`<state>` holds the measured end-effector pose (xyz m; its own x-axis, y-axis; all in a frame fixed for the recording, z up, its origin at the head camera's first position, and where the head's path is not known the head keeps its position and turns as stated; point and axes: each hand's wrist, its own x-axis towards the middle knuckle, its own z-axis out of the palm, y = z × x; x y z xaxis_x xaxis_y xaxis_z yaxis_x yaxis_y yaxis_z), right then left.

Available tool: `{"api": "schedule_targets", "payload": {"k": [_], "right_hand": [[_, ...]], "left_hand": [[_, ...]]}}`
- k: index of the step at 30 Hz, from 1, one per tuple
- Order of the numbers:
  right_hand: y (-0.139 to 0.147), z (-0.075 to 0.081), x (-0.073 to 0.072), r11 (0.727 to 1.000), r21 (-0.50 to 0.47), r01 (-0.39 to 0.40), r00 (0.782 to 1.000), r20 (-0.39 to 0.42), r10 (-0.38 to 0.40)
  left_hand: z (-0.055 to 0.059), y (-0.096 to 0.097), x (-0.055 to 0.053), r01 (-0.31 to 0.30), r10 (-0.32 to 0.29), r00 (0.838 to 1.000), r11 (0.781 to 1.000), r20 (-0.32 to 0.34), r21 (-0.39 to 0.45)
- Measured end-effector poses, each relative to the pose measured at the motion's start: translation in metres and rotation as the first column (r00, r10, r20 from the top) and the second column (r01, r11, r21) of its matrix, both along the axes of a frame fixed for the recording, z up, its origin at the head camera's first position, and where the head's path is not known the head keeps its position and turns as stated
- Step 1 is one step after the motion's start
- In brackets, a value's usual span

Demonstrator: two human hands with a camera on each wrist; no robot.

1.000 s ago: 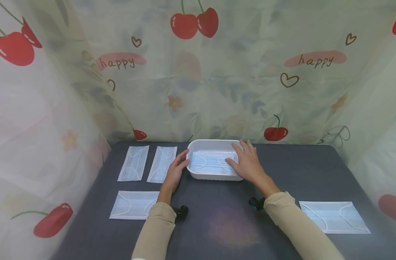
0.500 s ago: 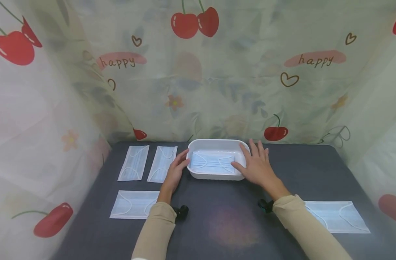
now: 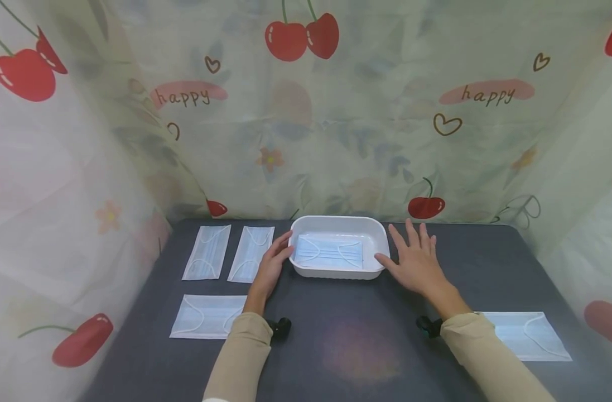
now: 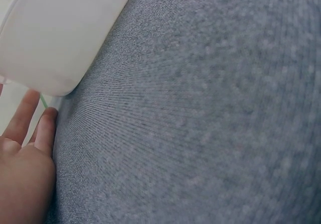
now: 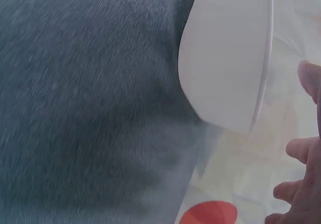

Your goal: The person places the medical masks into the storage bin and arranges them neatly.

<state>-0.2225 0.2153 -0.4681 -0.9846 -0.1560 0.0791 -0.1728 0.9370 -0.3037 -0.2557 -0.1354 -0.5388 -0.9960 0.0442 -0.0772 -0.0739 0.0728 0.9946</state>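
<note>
A blue pleated face mask with white ear loops lies flat inside a white plastic tub at the back middle of the table. At the tub's left end is my left hand, its fingertips right at the rim. The left wrist view shows this hand's fingers extended beside the tub's corner. To the right of the tub, my right hand is spread with nothing in it, its thumb near the rim. In the right wrist view its fingertips stand apart from the tub's wall.
Two face masks, one at far left and one beside my left hand, lie lengthwise. Another mask lies nearer, partly behind my left wrist. One more is at right, overlapped by my right sleeve. Patterned curtains enclose the dark table.
My right hand has moved right, from over the tub's right end to outside it, uncovering the mask and rim. My left hand and the tub have stayed in place.
</note>
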Motion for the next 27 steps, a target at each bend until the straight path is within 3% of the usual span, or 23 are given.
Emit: {"api": "schedule_targets", "payload": {"k": [4,11,25,27], "right_hand": [[0.012,0.002,0.005,1.000,0.008,0.009,1.000,0.001,-0.009],[0.033,0.003,0.013,0.999,0.015,0.033,0.999,-0.001,-0.033],[0.066,0.009,0.032,0.999,0.006,0.050,0.999,-0.018,-0.049],[0.071,0.009,0.035,0.999,0.004,0.052,0.999,-0.012,-0.052]], "left_hand": [[0.006,0.000,0.002,0.016,-0.016,0.999,1.000,0.029,-0.005],[0.032,0.001,0.016,0.033,-0.033,0.999,0.999,0.024,-0.003],[0.034,0.002,0.017,0.022,-0.022,0.999,1.000,0.024,-0.004],[0.030,0.002,0.014,0.018,-0.018,1.000,1.000,0.023,-0.008]]}}
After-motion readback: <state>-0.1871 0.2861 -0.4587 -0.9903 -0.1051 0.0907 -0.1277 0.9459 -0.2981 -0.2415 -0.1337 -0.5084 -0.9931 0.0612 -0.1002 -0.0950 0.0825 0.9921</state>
